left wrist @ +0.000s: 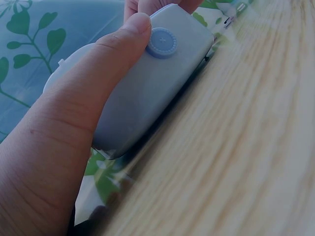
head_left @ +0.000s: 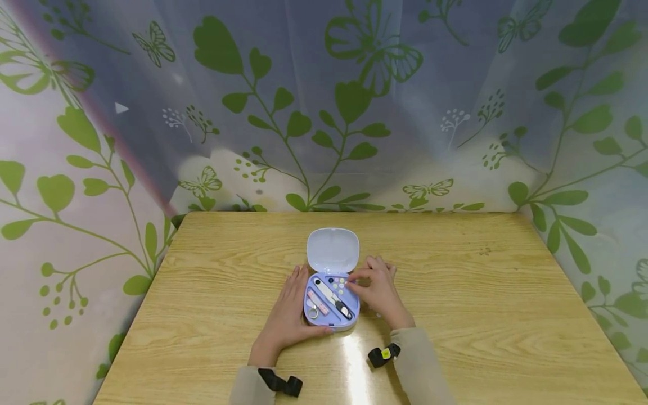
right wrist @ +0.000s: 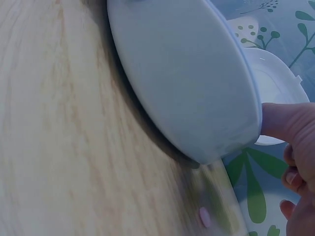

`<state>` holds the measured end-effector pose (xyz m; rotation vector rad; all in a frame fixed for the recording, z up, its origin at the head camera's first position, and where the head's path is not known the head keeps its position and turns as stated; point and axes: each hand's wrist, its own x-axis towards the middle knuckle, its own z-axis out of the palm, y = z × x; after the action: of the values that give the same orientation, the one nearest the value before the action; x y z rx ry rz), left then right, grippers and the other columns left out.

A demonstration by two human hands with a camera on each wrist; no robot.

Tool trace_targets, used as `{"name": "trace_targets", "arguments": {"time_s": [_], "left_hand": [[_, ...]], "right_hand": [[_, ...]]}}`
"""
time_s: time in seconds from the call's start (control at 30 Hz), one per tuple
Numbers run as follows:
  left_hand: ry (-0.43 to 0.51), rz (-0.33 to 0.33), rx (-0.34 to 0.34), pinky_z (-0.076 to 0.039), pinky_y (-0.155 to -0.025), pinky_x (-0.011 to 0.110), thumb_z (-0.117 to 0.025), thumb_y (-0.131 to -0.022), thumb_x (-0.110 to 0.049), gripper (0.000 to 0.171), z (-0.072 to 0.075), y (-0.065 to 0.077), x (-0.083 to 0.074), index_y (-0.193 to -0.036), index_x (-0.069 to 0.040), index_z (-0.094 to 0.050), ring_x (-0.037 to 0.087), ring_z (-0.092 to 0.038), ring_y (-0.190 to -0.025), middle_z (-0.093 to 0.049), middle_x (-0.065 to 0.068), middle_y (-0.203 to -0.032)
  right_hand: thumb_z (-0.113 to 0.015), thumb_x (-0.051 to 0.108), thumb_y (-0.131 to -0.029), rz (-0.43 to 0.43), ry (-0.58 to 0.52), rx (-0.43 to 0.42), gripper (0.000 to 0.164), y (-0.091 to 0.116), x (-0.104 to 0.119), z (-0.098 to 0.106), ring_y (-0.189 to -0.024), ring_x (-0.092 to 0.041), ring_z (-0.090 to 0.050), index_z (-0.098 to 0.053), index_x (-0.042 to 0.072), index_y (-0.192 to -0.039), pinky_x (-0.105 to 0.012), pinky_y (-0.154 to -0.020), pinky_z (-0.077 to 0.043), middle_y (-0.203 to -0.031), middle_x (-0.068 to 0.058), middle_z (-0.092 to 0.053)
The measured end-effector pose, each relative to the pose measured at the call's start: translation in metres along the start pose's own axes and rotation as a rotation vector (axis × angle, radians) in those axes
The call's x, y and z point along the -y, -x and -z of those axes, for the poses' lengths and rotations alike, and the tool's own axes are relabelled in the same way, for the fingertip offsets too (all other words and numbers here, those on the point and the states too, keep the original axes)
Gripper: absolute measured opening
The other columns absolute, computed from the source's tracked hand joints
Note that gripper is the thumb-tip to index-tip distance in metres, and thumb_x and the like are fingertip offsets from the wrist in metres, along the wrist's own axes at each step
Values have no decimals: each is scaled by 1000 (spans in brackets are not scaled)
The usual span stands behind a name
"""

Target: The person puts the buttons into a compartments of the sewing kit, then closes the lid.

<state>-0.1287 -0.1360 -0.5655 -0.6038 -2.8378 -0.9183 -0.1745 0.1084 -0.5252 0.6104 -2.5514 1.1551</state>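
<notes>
At the head view's lower centre, the left hand (head_left: 287,312) lays straight fingers along the box (head_left: 353,306), apparently steadying it while the right hand (head_left: 377,289) holds narrowed fingers, grip unclear, at its buttons (head_left: 335,286).

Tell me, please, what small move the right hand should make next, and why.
I think the right hand might next reach for the small pink piece on the table: that piece lies outside the open box, while several buttons sit inside, and the left hand rests against the box, which should help steady it.
</notes>
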Motion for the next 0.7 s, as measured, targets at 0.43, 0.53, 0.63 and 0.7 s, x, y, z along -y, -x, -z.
{"name": "trace_targets", "arguments": {"time_s": [0.43, 0.53, 0.63, 0.7], "left_hand": [[2, -9, -8, -7, -124, 38, -67, -62, -85, 140, -1, 0, 1, -160, -7, -4, 21, 0, -153, -8, 10, -166], [1, -5, -2, -6, -124, 37, -67, -62, -86, 140, -1, 0, 1, -160, -8, -3, 19, 1, -152, -8, 10, -166], [2, -12, -11, -8, -124, 38, -68, -62, -86, 141, -1, -1, 1, -160, -7, -4, 21, -1, -153, -9, 11, -166], [3, -16, -19, -9, -124, 40, -68, -62, -85, 140, -1, -1, 0, -160, -7, -5, 22, -2, -153, -10, 12, -166]], "right_hand": [[-88, 8, -73, 8, 4, -34, 11, 1, 1, -1, -77, -17, -36, -80, 14, -77, -46, -86, -23, -74, -12, -44], [-89, 8, -72, 16, 4, -44, 11, 0, 2, -1, -77, -16, -36, -79, 12, -77, -46, -85, -24, -73, -11, -43], [-88, 7, -71, 20, -17, -52, 11, -1, 2, 1, -77, -17, -36, -80, 11, -77, -45, -84, -23, -73, -12, -43], [-88, 7, -72, 14, -30, -55, 11, -1, 3, 3, -78, -17, -36, -80, 10, -78, -44, -82, -22, -74, -10, -43]]}}
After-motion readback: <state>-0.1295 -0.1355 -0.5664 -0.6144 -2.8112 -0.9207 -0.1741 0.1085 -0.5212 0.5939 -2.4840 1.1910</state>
